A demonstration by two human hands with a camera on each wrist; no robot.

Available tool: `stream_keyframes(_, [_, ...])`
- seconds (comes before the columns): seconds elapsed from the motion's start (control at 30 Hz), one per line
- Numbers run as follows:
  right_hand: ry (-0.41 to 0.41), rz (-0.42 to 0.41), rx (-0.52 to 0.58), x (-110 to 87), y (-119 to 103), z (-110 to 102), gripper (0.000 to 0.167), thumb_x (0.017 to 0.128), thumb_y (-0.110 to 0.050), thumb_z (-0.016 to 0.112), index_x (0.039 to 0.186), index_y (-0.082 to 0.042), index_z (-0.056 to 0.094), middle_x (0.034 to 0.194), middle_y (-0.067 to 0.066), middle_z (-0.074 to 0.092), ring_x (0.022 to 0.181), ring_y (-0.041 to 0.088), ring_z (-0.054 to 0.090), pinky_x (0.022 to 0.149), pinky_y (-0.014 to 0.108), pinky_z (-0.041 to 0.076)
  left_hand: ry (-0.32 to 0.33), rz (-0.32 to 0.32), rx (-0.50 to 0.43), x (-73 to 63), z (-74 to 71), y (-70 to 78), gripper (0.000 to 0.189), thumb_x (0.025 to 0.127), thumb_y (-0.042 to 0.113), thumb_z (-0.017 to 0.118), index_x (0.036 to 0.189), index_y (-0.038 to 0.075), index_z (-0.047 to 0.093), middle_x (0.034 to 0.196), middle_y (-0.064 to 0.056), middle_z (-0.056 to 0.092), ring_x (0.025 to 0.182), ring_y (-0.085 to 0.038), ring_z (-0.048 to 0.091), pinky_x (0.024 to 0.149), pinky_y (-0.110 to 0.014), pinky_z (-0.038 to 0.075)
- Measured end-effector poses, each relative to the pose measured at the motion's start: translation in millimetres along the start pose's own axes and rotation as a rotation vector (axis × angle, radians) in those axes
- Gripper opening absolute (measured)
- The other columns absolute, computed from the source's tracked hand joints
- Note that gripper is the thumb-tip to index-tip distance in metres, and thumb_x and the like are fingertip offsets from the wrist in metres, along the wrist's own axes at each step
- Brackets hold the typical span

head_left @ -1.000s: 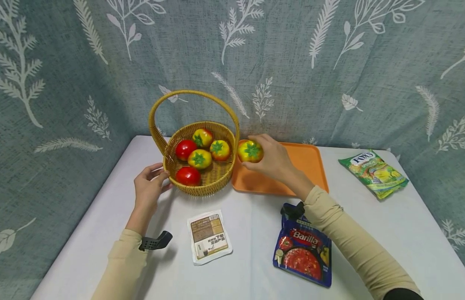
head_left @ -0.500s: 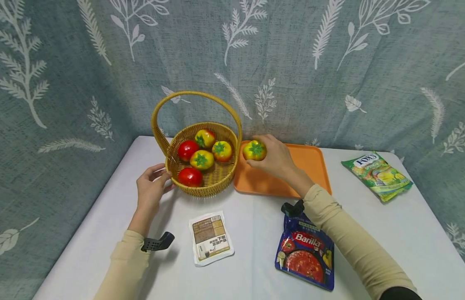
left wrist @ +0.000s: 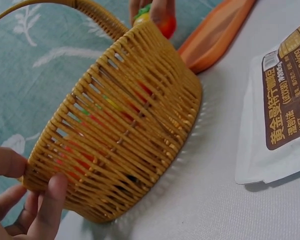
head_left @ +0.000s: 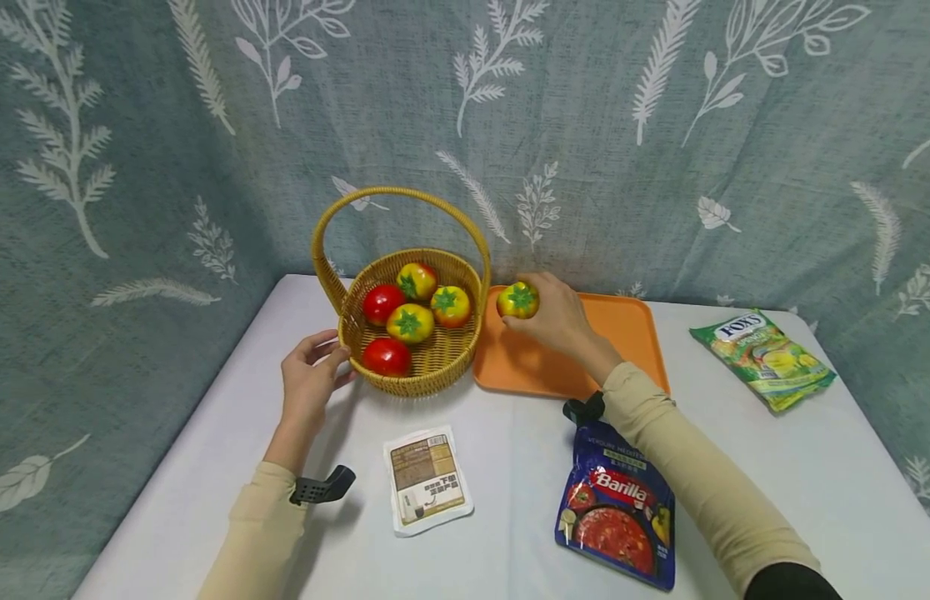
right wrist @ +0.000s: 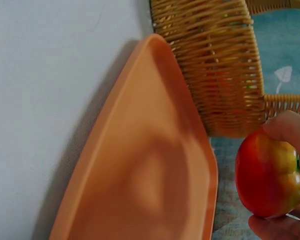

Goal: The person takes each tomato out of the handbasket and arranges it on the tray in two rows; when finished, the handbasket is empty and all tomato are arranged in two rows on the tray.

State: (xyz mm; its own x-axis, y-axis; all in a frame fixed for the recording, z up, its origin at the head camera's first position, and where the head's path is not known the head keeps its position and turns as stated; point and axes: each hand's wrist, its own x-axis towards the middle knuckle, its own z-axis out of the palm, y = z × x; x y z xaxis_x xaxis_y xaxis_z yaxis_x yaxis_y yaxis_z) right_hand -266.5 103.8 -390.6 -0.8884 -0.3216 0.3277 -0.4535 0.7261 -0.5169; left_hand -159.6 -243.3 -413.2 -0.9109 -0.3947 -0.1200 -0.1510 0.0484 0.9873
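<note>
In the head view my left hand (head_left: pixel 309 377) pinches the left rim of a round wicker basket (head_left: pixel 427 385) with a tall arched handle. Several tomatoes lie in the basket, among them a plain red one (head_left: pixel 387 357) and a yellow one (head_left: pixel 410 323) with a green star-shaped calyx. My right hand (head_left: pixel 558 317) grips another yellow-red tomato (head_left: pixel 518 300), just right of the basket and over the orange tray (head_left: pixel 615 321). The right wrist view shows this tomato (right wrist: pixel 265 175) between thumb and fingers, its red underside facing the camera.
On the white table lie a white-and-brown packet (head_left: pixel 429 481) in front of the basket and a blue Barilla pouch (head_left: pixel 618 504) beneath the right forearm. A green Fox's bag (head_left: pixel 763 360) lies at the far right. A patterned curtain (head_left: pixel 465 125) hangs behind.
The right hand has drawn the tomato slightly right, away from the basket handle, and the tomato looks smaller. The left hand stays on the basket rim. The head view has shifted a little.
</note>
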Motion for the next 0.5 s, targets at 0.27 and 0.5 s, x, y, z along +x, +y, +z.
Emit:
stream_keyframes(0.27, [-0.022,0.025,0.007,8.0,4,6,0.070,0.079,-0.038,0.080,0.135,-0.002,0.057,0.120,0.014,0.061,0.101,0.030,0.059,0.084,0.047,0.054,0.003,-0.003,-0.003,0.5,0.3,-0.6,0.041,0.100,0.012,0.060,0.139,0.007,0.052,0.127,-0.011,0.052,0.104,-0.023,0.062,0.076,-0.028,0.061])
stream_keyframes(0.5, [-0.018,0.056,0.019,14.2,7,13,0.070,0.079,-0.037,0.080,0.135,-0.002,0.057,0.116,0.015,0.061,0.098,0.031,0.060,0.080,0.046,0.054,0.004,-0.003,-0.020,-0.1,0.4,-1.6,0.039,0.099,0.010,0.060,0.137,0.006,0.053,0.124,-0.011,0.053,0.097,-0.019,0.063,0.075,-0.028,0.061])
